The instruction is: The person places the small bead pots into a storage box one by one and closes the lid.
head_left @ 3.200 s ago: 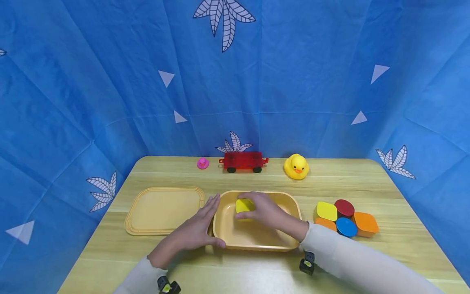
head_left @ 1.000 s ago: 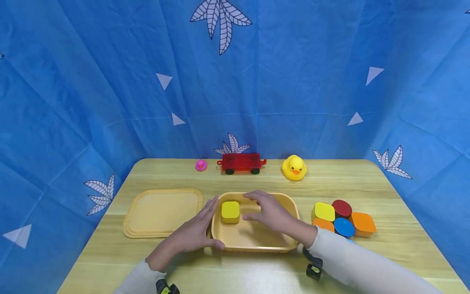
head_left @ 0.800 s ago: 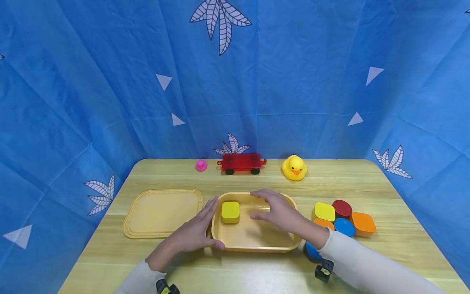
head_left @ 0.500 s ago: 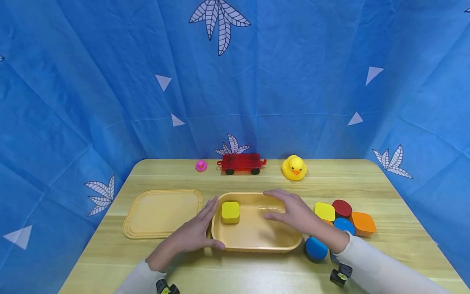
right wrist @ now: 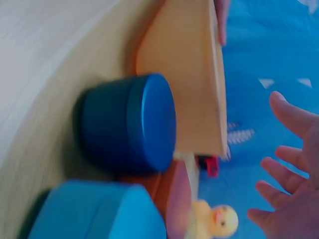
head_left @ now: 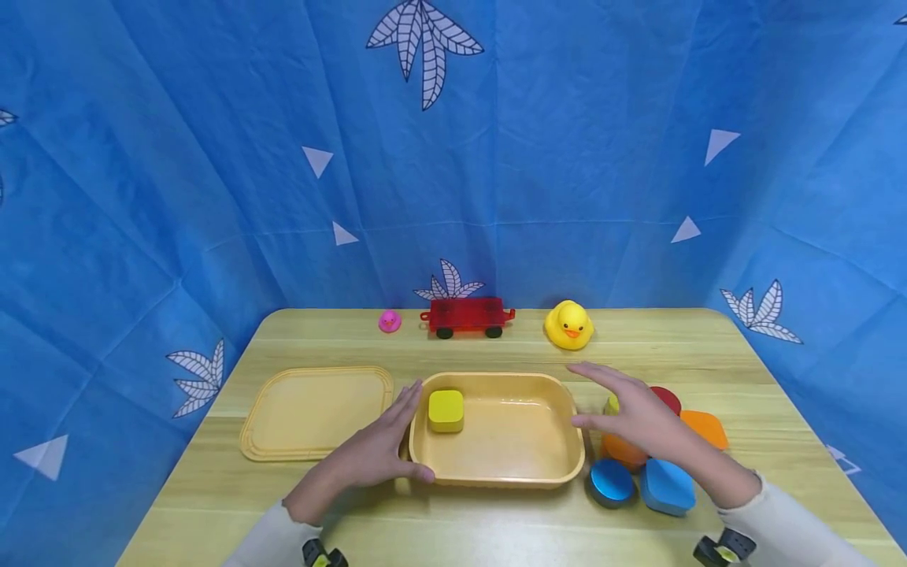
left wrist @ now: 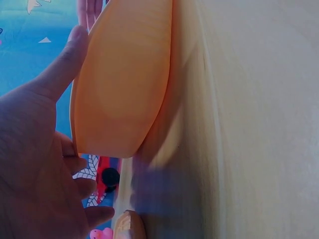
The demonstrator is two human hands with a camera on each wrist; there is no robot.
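Observation:
A shallow peach plastic box (head_left: pixel 503 465) stands at mid table, with a yellow rounded-square block (head_left: pixel 446 412) in its left part. My left hand (head_left: pixel 375 445) rests against the box's left end, fingers spread along the rim and thumb at the front corner. My right hand (head_left: pixel 638 413) is just past the box's right end, fingers apart and holding nothing. Below and behind it stand a round blue block (head_left: pixel 612 482) with a seam near its top, a light blue block (head_left: pixel 668 487), and orange (head_left: pixel 705 429), red (head_left: pixel 668 399) and partly hidden yellow pieces.
A flat peach lid (head_left: pixel 315 413) lies left of the box. Along the back edge are a pink duck (head_left: pixel 390 320), a red wheeled wagon (head_left: pixel 468 315) and a yellow duck (head_left: pixel 569 324). A blue curtain (head_left: pixel 602 157) hangs behind the table.
The right hand has let go of the yellow block, which sits further left in the box. That hand has moved right, out over the loose blocks. The left hand has stayed put.

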